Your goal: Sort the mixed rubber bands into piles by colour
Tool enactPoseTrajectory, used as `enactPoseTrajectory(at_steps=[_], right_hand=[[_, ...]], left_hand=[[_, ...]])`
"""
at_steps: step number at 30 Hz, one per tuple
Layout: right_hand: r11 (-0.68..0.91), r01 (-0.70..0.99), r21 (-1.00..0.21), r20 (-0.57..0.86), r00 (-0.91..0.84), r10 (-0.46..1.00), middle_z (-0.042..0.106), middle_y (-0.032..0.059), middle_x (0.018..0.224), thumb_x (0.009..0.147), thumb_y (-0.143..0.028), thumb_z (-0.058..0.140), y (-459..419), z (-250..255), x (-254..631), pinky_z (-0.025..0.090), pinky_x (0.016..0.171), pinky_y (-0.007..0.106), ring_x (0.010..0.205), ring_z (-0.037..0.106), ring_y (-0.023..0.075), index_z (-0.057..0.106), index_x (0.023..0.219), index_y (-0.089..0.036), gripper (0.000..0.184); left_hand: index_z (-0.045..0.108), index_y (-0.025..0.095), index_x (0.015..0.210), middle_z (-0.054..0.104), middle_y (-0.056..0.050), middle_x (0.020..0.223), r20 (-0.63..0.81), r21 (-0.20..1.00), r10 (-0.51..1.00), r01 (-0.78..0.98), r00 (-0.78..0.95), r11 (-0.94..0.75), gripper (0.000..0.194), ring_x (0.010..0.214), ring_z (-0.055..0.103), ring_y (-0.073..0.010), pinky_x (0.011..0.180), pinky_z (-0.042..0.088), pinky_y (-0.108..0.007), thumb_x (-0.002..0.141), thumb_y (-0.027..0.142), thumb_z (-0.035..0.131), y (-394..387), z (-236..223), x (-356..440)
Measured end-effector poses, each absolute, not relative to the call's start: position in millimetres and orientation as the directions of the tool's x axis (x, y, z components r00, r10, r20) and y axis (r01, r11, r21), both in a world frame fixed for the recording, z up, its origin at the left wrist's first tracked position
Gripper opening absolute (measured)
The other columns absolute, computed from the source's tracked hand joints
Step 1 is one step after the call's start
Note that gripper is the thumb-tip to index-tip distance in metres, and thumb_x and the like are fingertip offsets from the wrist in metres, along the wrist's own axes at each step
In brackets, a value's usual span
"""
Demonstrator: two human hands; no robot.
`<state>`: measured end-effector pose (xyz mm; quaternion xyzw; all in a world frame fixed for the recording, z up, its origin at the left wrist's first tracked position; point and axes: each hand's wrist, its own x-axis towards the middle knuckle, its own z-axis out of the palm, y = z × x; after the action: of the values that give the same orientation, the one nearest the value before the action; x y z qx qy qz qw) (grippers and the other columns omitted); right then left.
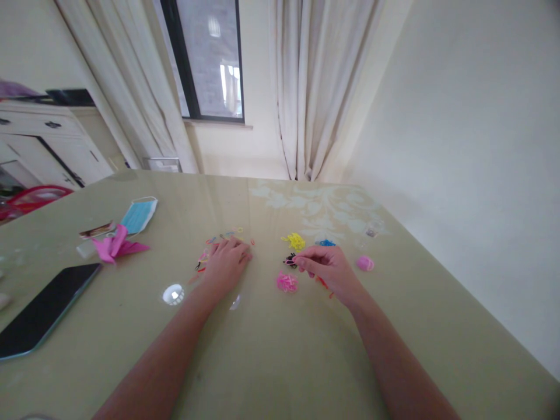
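Observation:
My left hand (226, 261) lies palm down on the pale green table (271, 350), fingers curled over a scatter of mixed coloured small rubber bands (219, 240). My right hand (327, 267) pinches something small at its fingertips, right at a little dark pile of bands (289, 260). Around it lie sorted small piles: yellow bands (296, 240), blue bands (325, 242), pink bands (286, 282), a lighter pink pile (364, 263) and a few red bands (322, 284) partly under the hand.
On the left lie a dark tablet (44, 308), a folded magenta paper (114, 246), a blue face mask (139, 214) and a small wrapper (96, 230). A tiny clear bag (373, 229) sits far right. A white cabinet (48, 146), curtains and window stand behind.

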<state>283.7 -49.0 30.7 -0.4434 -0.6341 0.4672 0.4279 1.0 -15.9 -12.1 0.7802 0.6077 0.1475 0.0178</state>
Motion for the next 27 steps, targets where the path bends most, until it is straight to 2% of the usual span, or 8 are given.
enactPoseTrajectory(at_steps=[4, 8, 11, 15, 18, 22, 24, 27], right_hand=[[0.227, 0.350, -0.909, 0.121, -0.298, 0.947, 0.078, 0.0047, 0.074, 0.088, -0.039, 0.077, -45.7, 20.4, 282.5, 0.041, 0.057, 0.027, 0.059, 0.057, 0.0142, 0.087, 0.086, -0.019, 0.023], [0.232, 0.496, -0.837, 0.082, -0.307, 0.948, 0.078, 0.0042, 0.072, 0.089, -0.033, 0.073, -46.2, 14.9, 277.1, 0.041, 0.060, 0.028, 0.062, 0.061, 0.0165, 0.086, 0.082, -0.019, 0.020], [0.227, 0.566, -0.793, 0.051, -0.311, 0.949, 0.078, 0.0042, 0.072, 0.090, -0.029, 0.072, -48.0, 14.8, 273.1, 0.041, 0.061, 0.029, 0.065, 0.063, 0.0175, 0.086, 0.081, -0.019, 0.019], [0.228, 0.660, -0.715, 0.005, -0.321, 0.947, 0.077, 0.0034, 0.070, 0.092, -0.026, 0.070, -50.0, 14.1, 271.2, 0.039, 0.061, 0.029, 0.064, 0.062, 0.0171, 0.086, 0.078, -0.019, 0.022], [0.245, 0.681, -0.690, 0.016, -0.324, 0.946, 0.074, 0.0026, 0.067, 0.094, -0.029, 0.068, -50.1, 12.4, 271.8, 0.036, 0.060, 0.029, 0.061, 0.058, 0.0156, 0.086, 0.076, -0.019, 0.027], [0.283, 0.629, -0.724, 0.090, -0.321, 0.943, 0.075, 0.0022, 0.067, 0.093, -0.029, 0.067, -49.2, 12.3, 271.0, 0.036, 0.059, 0.029, 0.060, 0.057, 0.0153, 0.086, 0.078, -0.019, 0.026], [0.305, 0.593, -0.745, 0.136, -0.313, 0.940, 0.073, 0.0014, 0.065, 0.093, -0.028, 0.067, -49.5, 14.0, 269.6, 0.035, 0.058, 0.028, 0.059, 0.055, 0.0149, 0.084, 0.075, -0.020, 0.026], [0.310, 0.538, -0.784, 0.191, -0.266, 0.945, 0.068, 0.0001, 0.061, 0.093, -0.029, 0.067, -52.8, 18.6, 265.9, 0.033, 0.056, 0.028, 0.056, 0.052, 0.0141, 0.082, 0.073, -0.019, 0.027]], left_hand=[[0.080, 0.022, 0.104, 0.077, -0.012, 0.115, 0.201, 0.222, 0.949, 0.933, 0.242, -0.285, 0.022, 0.115, 0.068, -0.0352, 0.103, 0.045, -0.051, 0.102, 0.026, 0.058, -16.3, -11.1, 2.7], [0.077, 0.021, 0.096, 0.077, -0.013, 0.113, 0.242, 0.277, 0.941, 0.913, 0.235, -0.299, 0.019, 0.116, 0.067, -0.0357, 0.101, 0.046, -0.050, 0.099, 0.021, 0.059, -14.1, -9.5, 3.1], [0.075, 0.021, 0.094, 0.078, -0.011, 0.106, 0.328, 0.455, 0.931, 0.836, 0.163, -0.307, 0.018, 0.107, 0.068, -0.0312, 0.097, 0.048, -0.046, 0.099, 0.021, 0.057, -13.4, -4.9, 5.1], [0.075, 0.021, 0.093, 0.073, -0.004, 0.082, 0.287, 0.835, 0.956, 0.474, 0.054, -0.278, 0.017, 0.075, 0.064, -0.0196, 0.073, 0.050, -0.032, 0.097, 0.033, 0.064, -19.0, 8.1, 12.8], [0.080, 0.021, 0.102, 0.072, -0.003, 0.084, 0.204, 0.974, 0.978, 0.088, 0.034, -0.207, 0.025, 0.073, 0.062, -0.0151, 0.068, 0.050, -0.027, 0.091, 0.043, 0.076, -28.7, 19.3, 20.4], [0.081, 0.020, 0.093, 0.074, -0.003, 0.092, 0.128, 0.933, 0.989, -0.347, 0.076, -0.094, 0.031, 0.075, 0.063, -0.0098, 0.072, 0.054, -0.022, 0.075, 0.041, 0.094, -40.7, 29.7, 26.4], [0.080, 0.019, 0.090, 0.073, -0.002, 0.090, 0.090, 0.896, 0.988, -0.444, 0.123, -0.026, 0.029, 0.072, 0.063, -0.0080, 0.069, 0.055, -0.020, 0.073, 0.036, 0.097, -44.5, 32.3, 26.8], [0.080, 0.019, 0.088, 0.074, -0.002, 0.085, 0.077, 0.875, 0.983, -0.485, 0.165, 0.013, 0.027, 0.069, 0.063, -0.0081, 0.066, 0.054, -0.019, 0.073, 0.033, 0.097, -47.9, 34.3, 27.2]])
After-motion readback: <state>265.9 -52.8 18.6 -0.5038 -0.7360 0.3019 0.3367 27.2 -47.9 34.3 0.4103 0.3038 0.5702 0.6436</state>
